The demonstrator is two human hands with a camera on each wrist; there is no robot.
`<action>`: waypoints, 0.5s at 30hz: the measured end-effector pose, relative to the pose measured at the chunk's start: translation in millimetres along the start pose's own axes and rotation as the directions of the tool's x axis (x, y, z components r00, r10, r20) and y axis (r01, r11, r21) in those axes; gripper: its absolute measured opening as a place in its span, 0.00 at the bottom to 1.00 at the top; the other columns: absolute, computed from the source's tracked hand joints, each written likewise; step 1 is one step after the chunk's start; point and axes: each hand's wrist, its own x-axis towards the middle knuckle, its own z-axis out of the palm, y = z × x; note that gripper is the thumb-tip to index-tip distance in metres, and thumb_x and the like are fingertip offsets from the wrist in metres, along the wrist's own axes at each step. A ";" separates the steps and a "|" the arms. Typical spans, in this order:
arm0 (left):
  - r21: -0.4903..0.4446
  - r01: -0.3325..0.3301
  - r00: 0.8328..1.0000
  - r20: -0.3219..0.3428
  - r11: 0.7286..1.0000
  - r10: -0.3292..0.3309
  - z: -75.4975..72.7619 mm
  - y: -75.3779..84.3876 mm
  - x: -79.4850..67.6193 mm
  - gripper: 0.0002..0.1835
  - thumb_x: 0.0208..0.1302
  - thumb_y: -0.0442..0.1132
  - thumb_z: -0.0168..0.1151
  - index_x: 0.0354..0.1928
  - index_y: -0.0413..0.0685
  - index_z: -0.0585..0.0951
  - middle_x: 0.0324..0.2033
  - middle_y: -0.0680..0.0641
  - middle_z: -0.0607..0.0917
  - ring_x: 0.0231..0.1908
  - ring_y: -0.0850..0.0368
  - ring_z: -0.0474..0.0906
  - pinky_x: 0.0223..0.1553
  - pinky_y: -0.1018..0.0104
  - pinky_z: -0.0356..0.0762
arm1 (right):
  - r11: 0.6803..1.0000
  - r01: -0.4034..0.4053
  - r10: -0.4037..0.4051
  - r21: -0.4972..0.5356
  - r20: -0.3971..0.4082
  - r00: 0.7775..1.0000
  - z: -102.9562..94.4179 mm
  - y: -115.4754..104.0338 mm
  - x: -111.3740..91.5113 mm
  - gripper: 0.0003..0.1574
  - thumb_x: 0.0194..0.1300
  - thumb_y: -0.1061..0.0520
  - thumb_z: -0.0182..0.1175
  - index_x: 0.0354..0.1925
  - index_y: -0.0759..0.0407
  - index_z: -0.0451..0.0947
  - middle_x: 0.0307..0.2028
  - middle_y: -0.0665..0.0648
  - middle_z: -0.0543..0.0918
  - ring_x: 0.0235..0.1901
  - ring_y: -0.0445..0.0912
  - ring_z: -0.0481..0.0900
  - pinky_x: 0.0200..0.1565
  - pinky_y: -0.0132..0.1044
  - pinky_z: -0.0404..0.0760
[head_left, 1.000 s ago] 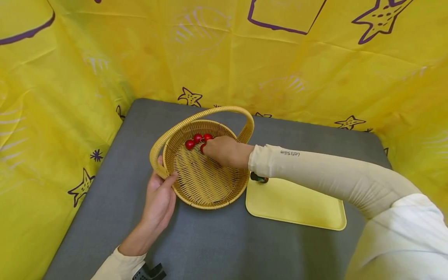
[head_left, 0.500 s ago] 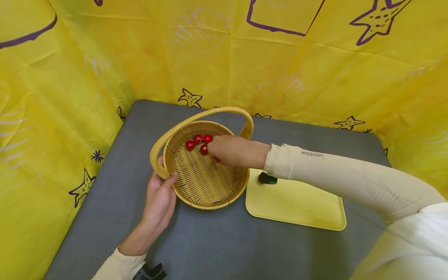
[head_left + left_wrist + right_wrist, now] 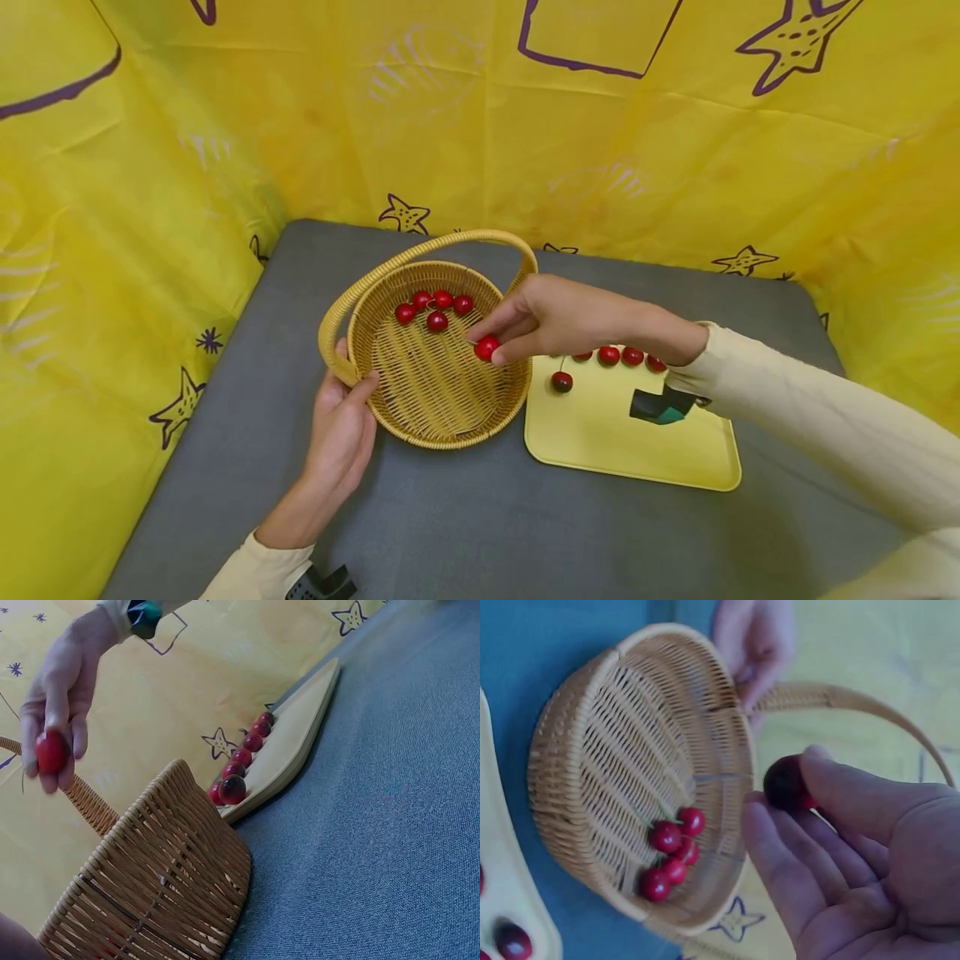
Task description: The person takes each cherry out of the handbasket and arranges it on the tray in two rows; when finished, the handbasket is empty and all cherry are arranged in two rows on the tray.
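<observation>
In the head view a round wicker basket [image 3: 442, 392] with an arched handle stands on the grey table. My left hand [image 3: 341, 425] holds its left side near the handle's base, thumb over the rim and fingers outside. My right hand [image 3: 558, 321] is raised over the basket's right side, pinching a red cherry [image 3: 486, 348] between thumb and fingers. The right wrist view shows that cherry [image 3: 786, 784] dark on one side. Several cherries [image 3: 437, 322] lie together at the far side of the basket floor.
Right of the basket lies a yellow tray [image 3: 630, 450] with a row of cherries [image 3: 609, 356] along its far edge, partly hidden by my right arm. Another cherry [image 3: 562, 382] sits nearer on the tray. A yellow patterned cloth [image 3: 480, 150] surrounds the table.
My right hand has risen from inside the basket and moved right, bringing a cherry up with it. More cherries in the basket and on the tray now show. My left hand stays on the basket.
</observation>
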 end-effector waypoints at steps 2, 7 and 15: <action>-0.001 0.000 1.000 0.001 1.000 0.000 0.5 -1.3 -0.1 0.42 0.81 0.23 0.41 0.85 0.48 0.34 0.85 0.55 0.37 0.82 0.62 0.37 0.81 0.64 0.41 | 0.997 -0.048 0.050 0.059 -0.039 0.998 -2.1 7.2 -16.1 0.24 0.72 0.51 0.70 0.65 0.41 0.84 0.46 0.44 0.91 0.24 0.39 0.81 0.22 0.31 0.72; -0.002 -0.012 1.000 0.003 1.000 0.012 2.0 -3.2 0.2 0.42 0.81 0.22 0.41 0.85 0.48 0.35 0.85 0.54 0.39 0.82 0.61 0.38 0.81 0.63 0.41 | 0.969 -0.148 0.180 0.199 -0.157 0.971 0.4 34.2 -52.3 0.24 0.71 0.45 0.71 0.63 0.36 0.85 0.28 0.49 0.86 0.17 0.45 0.63 0.17 0.33 0.58; 0.007 -0.027 1.000 -0.004 1.000 0.027 2.3 -1.9 2.1 0.42 0.80 0.21 0.40 0.85 0.46 0.34 0.85 0.52 0.39 0.83 0.59 0.37 0.82 0.62 0.40 | 0.957 0.037 0.040 0.289 -0.257 0.965 48.9 76.7 -69.3 0.20 0.72 0.61 0.68 0.60 0.63 0.84 0.52 0.59 0.90 0.52 0.47 0.89 0.56 0.36 0.85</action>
